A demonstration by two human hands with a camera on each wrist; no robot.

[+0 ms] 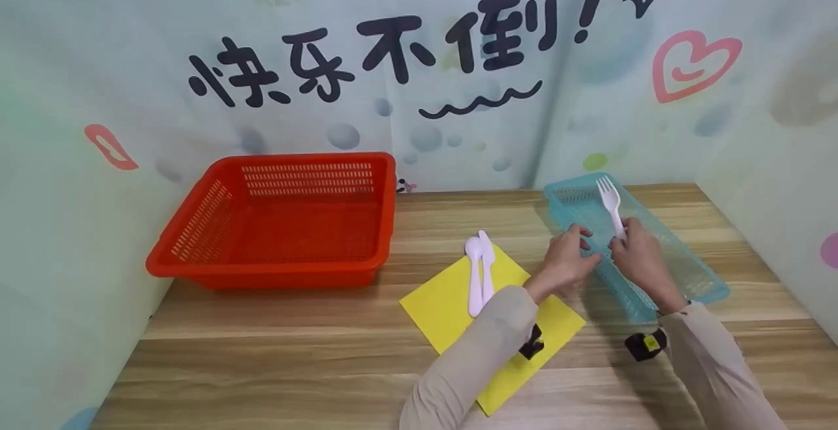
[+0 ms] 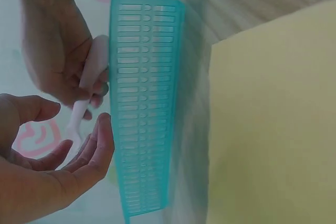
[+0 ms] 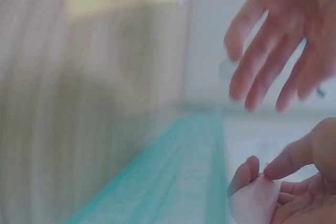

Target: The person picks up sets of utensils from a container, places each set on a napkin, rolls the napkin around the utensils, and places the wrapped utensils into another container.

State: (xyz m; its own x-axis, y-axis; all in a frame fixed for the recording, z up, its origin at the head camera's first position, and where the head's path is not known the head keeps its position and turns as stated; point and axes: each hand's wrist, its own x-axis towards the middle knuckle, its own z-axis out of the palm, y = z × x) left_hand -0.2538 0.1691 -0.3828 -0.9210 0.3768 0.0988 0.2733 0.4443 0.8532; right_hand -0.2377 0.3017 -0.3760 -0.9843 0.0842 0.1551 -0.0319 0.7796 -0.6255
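In the head view my right hand (image 1: 640,256) pinches a pale pink fork (image 1: 610,202) by its handle, tines pointing up and away, above the teal basket (image 1: 697,273). The left wrist view shows the right hand (image 2: 58,51) curled round the fork's handle (image 2: 93,66) beside the basket's slotted wall (image 2: 144,93). My left hand (image 1: 564,260) is near the basket's left rim with fingers apart, holding nothing. A pink spoon (image 1: 474,276) and a pink knife (image 1: 487,266) lie side by side on a yellow sheet (image 1: 435,302).
A red basket (image 1: 294,276) stands at the back left of the wooden table (image 1: 275,351). Behind the table hangs a printed cloth (image 1: 327,129). My left forearm crosses over the yellow sheet.
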